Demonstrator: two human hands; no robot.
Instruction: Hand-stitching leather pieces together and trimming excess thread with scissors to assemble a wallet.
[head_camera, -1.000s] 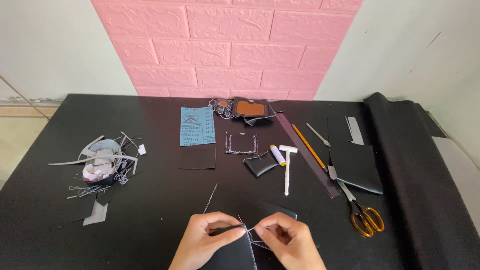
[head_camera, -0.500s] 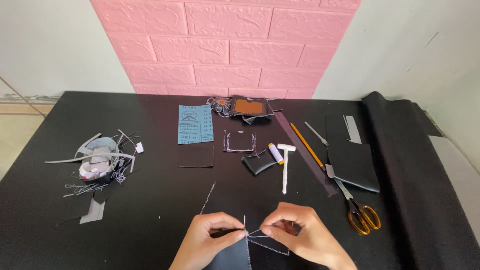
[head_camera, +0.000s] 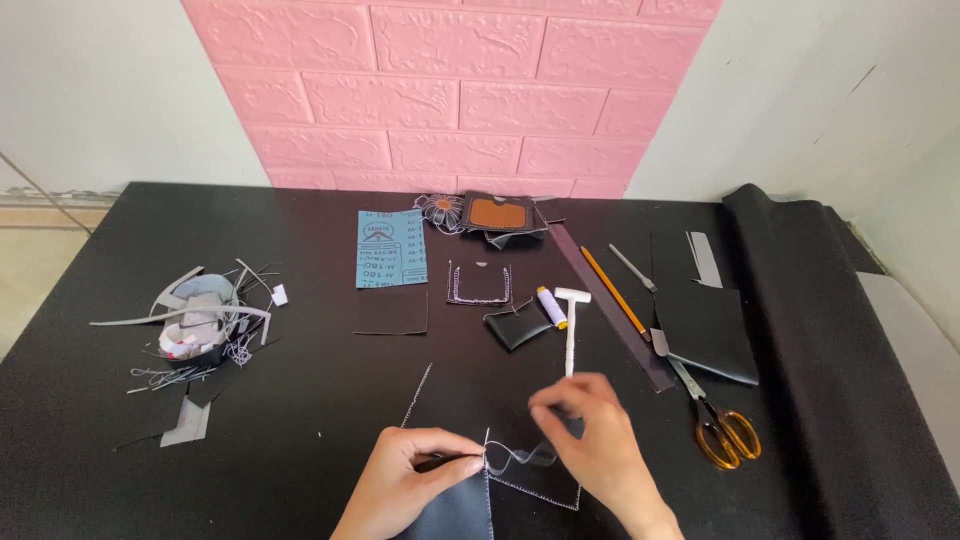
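My left hand (head_camera: 405, 480) pinches the top edge of a black leather piece (head_camera: 460, 510) with white stitching down its side, near the table's front edge. My right hand (head_camera: 595, 440) is raised a little to the right and pinches a white thread (head_camera: 520, 457) that loops from the stitched edge. A second black piece (head_camera: 480, 400) with stitched borders lies flat under both hands. Whether a needle is in the right fingers cannot be told.
On the black table: orange-handled scissors (head_camera: 725, 435), a white hammer-shaped tool (head_camera: 570, 320), a thread spool (head_camera: 551, 307), a pencil (head_camera: 612, 292), blue sandpaper (head_camera: 390, 248), a stitched pocket (head_camera: 479, 284), leather scraps (head_camera: 195, 325) at left, a rolled black sheet (head_camera: 800, 300) at right.
My right hand has moved up and to the right, drawing the thread out into a longer loop. The left hand has stayed on the leather edge.
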